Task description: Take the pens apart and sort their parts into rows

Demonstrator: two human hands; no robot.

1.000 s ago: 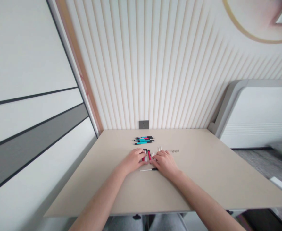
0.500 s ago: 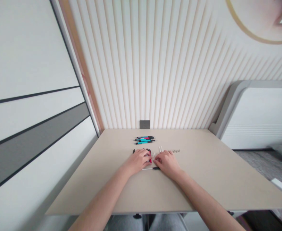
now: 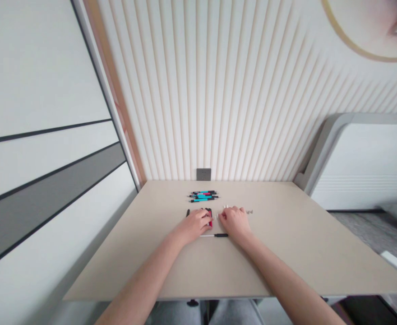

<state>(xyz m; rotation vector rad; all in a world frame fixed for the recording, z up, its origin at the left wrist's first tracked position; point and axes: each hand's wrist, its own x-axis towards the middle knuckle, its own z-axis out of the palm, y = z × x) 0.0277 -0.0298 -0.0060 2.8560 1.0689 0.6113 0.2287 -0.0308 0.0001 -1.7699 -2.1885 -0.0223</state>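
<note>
My left hand (image 3: 194,224) rests palm down on the beige table (image 3: 286,253), its curled fingers lying over red and black pen parts (image 3: 209,215). Just to the right, my right hand (image 3: 235,221) reaches a little farther back with its fingers curled over small white pieces (image 3: 225,206). Whether either hand grips anything is hidden. A thin white refill with a black end (image 3: 214,235) lies on the table between the two wrists. Small grey bits (image 3: 249,211) sit right of my right hand.
Several teal, red and black pens (image 3: 203,196) lie in a neat pile farther back, near a grey wall socket (image 3: 203,174). A ribbed white wall rises behind the table. A white and grey unit (image 3: 364,162) stands at the right.
My right hand has slid away from me toward the white pieces, uncovering the refill's black end. My left hand has moved onto the red and black parts.
</note>
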